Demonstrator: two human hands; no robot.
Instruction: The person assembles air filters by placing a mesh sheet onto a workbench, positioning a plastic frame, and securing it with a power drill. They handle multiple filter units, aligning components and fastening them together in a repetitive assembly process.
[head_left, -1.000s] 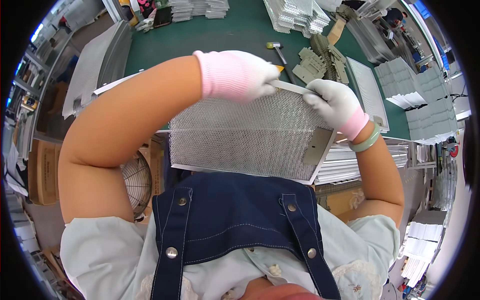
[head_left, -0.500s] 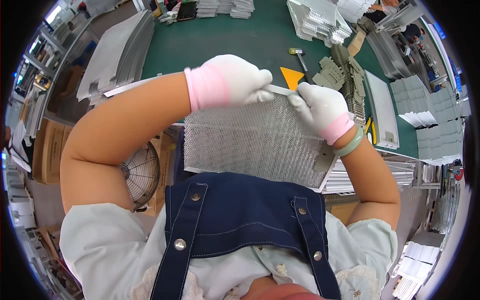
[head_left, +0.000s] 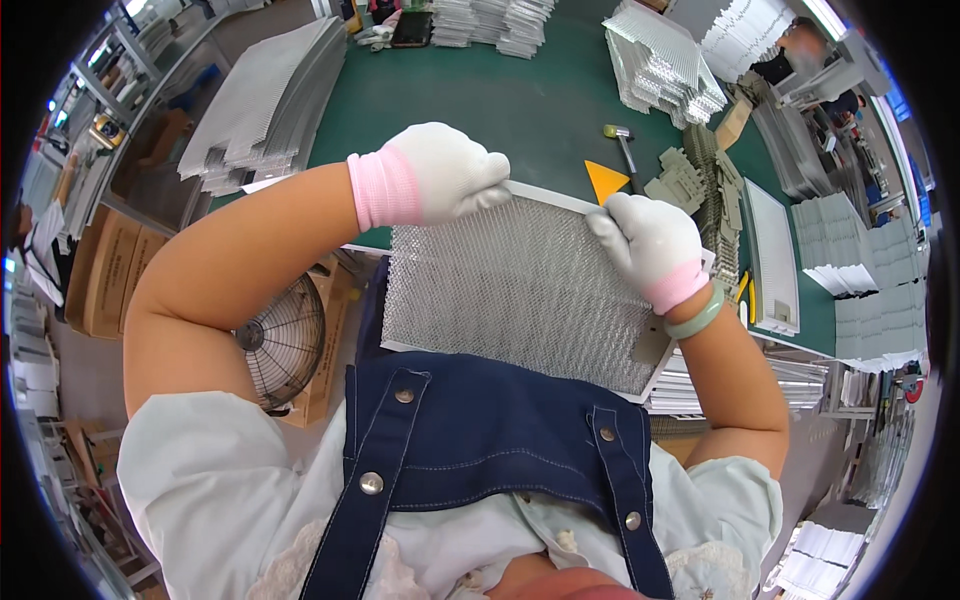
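A silver metal mesh filter panel point(head_left: 510, 290) with a pale frame lies tilted in front of my apron, its near edge against me. My left hand point(head_left: 450, 175), in a white glove with a pink cuff, is closed at the far edge of the frame, near its left part. Farther right, my gloved right hand point(head_left: 650, 235) pinches the same frame edge close to the right corner. Between them shows a bare stretch of the white frame strip point(head_left: 555, 197). My fingertips partly hide the edge they grip. A grey plate point(head_left: 652, 345) sits at the panel's right side.
Beyond my right hand lie a yellow triangular piece point(head_left: 606, 182), a hammer point(head_left: 626, 155) and grey-green plastic parts point(head_left: 678, 180). Mesh sheet stacks stand at the left point(head_left: 265, 100) and far right point(head_left: 660, 65) of the green table point(head_left: 470, 90). A fan point(head_left: 280, 340) stands below left.
My left hand has slid left along the frame edge, away from my right hand, so more of the strip shows. The right hand stays on the edge. The whole view has shifted slightly.
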